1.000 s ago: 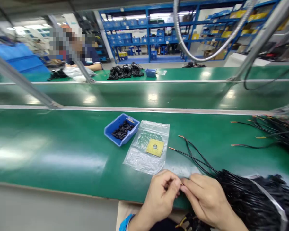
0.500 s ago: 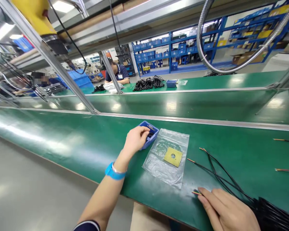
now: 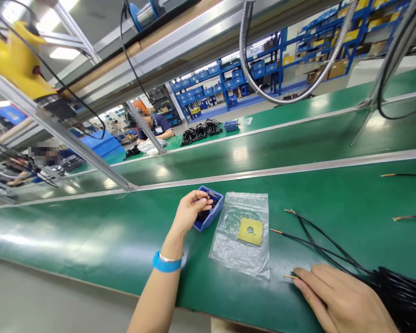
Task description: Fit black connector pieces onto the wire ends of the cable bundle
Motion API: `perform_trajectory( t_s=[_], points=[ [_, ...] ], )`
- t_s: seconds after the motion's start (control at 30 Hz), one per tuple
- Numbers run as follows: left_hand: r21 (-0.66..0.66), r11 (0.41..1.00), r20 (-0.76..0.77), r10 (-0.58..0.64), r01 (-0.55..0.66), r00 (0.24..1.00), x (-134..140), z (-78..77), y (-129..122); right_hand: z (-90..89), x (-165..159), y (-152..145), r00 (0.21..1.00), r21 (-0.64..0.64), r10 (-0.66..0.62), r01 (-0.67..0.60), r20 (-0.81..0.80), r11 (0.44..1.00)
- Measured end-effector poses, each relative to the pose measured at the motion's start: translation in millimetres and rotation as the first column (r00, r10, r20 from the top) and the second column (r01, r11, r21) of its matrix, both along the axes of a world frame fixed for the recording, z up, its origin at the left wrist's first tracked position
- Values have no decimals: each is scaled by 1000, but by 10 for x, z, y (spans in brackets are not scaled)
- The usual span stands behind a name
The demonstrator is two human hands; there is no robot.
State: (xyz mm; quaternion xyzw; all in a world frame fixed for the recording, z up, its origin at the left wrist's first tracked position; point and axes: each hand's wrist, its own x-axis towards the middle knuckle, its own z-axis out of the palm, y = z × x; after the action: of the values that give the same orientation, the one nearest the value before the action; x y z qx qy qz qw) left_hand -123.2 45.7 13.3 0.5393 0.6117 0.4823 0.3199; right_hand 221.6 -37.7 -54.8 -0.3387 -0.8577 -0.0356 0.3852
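My left hand [image 3: 189, 210], with a blue strap on its wrist, reaches over a small blue bin [image 3: 217, 213] of small dark parts. Its fingertips are drawn together above the parts; what they hold, if anything, is too small to make out. My right hand [image 3: 343, 296] pinches a black cable near its end, and the thin coloured wire tip [image 3: 290, 276] sticks out past the fingers. Between the hands a clear zip bag [image 3: 237, 261] lies flat, with a yellow square pad [image 3: 250, 231] with a round hole on it.
More black cables [image 3: 319, 245] with stripped ends lie on the green table [image 3: 100, 231], running into a bundle [image 3: 402, 296] at the right. A metal rail [image 3: 256, 174] crosses behind the bin. Farther back, a person [image 3: 159, 127] sits by cable bundles [image 3: 201, 132].
The head view has tilted and shifted. My left hand stays at the bin, its fingers a little more spread over the parts. My right hand keeps its pinch on the cable.
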Motion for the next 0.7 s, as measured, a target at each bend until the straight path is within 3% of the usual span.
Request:
perform_trajectory(
  t_s=[0.17,0.37,0.53,0.7],
  points=[
    [42,993,235,-119,112,965,127,56,-152,-47,-7,-6,999,-41,-25,23,-41,999],
    [45,971,338,-234,233,911,366,57,-235,-22,-18,-30,997,-77,-40,35,-62,996],
    [-6,951,218,-300,308,929,504,-3,-276,-19,-26,-30,997,-100,-46,41,-55,994],
    [-43,920,-86,-391,389,916,699,-115,-242,-50,-20,-31,997,-137,-59,53,-42,989]
  ],
)
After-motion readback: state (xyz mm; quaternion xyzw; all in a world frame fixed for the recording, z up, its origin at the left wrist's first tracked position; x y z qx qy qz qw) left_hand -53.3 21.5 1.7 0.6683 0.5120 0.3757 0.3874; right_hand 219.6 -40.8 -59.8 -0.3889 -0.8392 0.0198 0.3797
